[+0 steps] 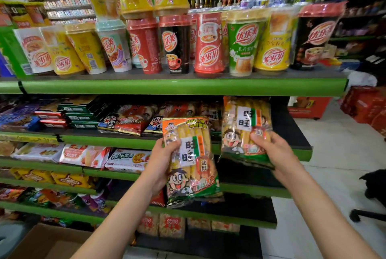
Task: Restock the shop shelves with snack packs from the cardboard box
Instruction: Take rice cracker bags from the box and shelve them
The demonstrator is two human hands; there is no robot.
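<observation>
Each hand grips one snack pack: left hand holds the left pack, right hand the right pack. Behind them run green-edged shelves; a cardboard box sits below the left arm, pale floor tiles right of the right hand.

Open dark shelf deck at the right end of the second shelf, free to reach in. Blocked leftward by stacked red snack bags; capped above by the green shelf edge under the cups.
</observation>
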